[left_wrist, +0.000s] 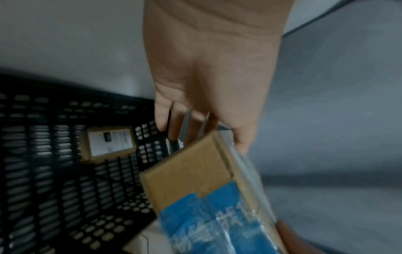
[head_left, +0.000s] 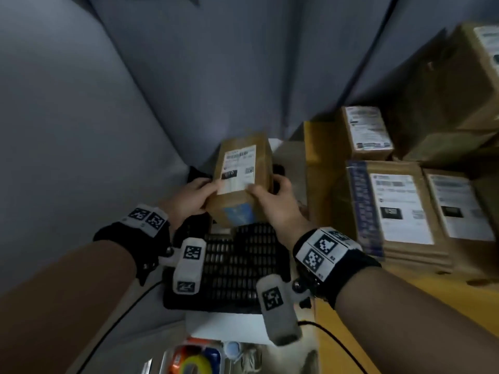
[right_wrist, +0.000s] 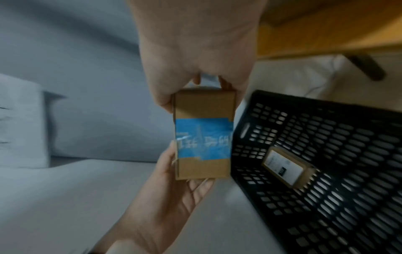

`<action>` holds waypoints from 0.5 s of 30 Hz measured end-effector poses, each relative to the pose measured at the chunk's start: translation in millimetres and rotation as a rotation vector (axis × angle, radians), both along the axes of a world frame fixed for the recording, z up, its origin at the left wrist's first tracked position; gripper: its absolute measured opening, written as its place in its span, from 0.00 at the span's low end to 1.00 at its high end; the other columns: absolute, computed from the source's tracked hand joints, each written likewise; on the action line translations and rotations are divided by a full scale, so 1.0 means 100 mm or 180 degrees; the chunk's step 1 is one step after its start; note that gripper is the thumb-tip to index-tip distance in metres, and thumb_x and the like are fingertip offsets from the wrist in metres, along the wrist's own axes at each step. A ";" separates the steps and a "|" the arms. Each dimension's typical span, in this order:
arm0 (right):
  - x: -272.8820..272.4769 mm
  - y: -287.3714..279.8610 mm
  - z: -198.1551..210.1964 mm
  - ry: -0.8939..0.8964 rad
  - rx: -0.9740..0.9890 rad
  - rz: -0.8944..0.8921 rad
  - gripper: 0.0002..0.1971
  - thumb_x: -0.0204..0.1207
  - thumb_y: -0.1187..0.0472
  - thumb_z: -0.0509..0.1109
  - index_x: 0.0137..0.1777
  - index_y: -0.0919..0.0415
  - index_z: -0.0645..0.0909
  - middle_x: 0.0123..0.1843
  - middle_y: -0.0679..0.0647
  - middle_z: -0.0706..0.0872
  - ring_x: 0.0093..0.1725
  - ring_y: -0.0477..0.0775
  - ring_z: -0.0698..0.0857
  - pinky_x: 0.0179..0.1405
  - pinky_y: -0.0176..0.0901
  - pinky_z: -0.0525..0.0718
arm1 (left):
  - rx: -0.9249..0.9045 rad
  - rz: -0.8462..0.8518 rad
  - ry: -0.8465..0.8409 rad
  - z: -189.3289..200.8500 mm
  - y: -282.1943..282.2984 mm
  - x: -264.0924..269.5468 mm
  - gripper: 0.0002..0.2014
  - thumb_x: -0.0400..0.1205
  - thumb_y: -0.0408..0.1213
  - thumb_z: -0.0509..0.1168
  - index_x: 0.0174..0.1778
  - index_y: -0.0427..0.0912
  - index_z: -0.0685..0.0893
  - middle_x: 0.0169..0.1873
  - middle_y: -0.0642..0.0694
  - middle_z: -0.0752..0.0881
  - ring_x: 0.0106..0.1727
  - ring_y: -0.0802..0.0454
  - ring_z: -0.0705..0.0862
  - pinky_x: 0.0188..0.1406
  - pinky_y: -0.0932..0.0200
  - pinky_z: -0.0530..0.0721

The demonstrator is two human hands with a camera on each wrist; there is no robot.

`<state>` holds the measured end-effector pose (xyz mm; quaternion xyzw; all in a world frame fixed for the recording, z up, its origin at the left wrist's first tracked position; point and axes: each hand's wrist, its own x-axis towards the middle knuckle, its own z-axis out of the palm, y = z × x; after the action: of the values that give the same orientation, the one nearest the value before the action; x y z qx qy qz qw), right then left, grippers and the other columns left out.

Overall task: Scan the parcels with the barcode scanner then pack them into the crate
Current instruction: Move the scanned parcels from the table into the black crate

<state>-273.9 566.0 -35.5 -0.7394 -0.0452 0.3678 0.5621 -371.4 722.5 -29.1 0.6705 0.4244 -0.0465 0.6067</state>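
A small brown cardboard parcel (head_left: 241, 179) with a white label on top and blue tape on its near end (right_wrist: 203, 142) is held in the air above the black perforated crate (head_left: 237, 265). My left hand (head_left: 193, 198) grips its left side and my right hand (head_left: 275, 197) grips its right side. Another small labelled parcel (left_wrist: 108, 142) lies on the crate's floor (right_wrist: 284, 166). No barcode scanner is visible.
Several labelled cardboard parcels (head_left: 399, 209) are stacked on a yellow wooden table (head_left: 351, 314) to the right. A grey sofa (head_left: 67, 130) fills the left and back. A clear bin with colourful items (head_left: 194, 360) sits at the bottom edge.
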 end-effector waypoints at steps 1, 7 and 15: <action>0.01 0.13 -0.19 0.0137 -0.0177 -0.0101 0.35 0.74 0.47 0.74 0.77 0.54 0.63 0.65 0.55 0.79 0.58 0.55 0.80 0.58 0.48 0.80 | 0.0125 -0.0063 0.0135 -0.15 0.10 -0.03 0.13 0.86 0.52 0.58 0.57 0.49 0.80 0.57 0.46 0.84 0.59 0.47 0.83 0.67 0.49 0.79; 0.06 0.53 -1.51 0.0349 -0.0960 -0.0325 0.37 0.72 0.42 0.70 0.76 0.58 0.62 0.72 0.63 0.74 0.67 0.68 0.77 0.67 0.64 0.78 | 0.0909 -0.0291 0.0752 -1.36 0.40 -0.23 0.21 0.85 0.49 0.61 0.69 0.39 0.77 0.64 0.41 0.81 0.64 0.41 0.81 0.68 0.45 0.78; 0.15 0.73 -2.80 0.0308 -0.1281 -0.0387 0.34 0.79 0.49 0.68 0.81 0.56 0.58 0.77 0.64 0.69 0.72 0.70 0.74 0.70 0.63 0.75 | 0.0953 0.0085 0.0476 -2.37 0.60 -0.19 0.16 0.85 0.40 0.63 0.65 0.34 0.78 0.58 0.36 0.84 0.60 0.40 0.83 0.61 0.49 0.79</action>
<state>-259.0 639.1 -315.8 -0.8195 0.1009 0.3699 0.4258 -389.9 782.3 -265.7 0.7424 0.4795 -0.0244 0.4673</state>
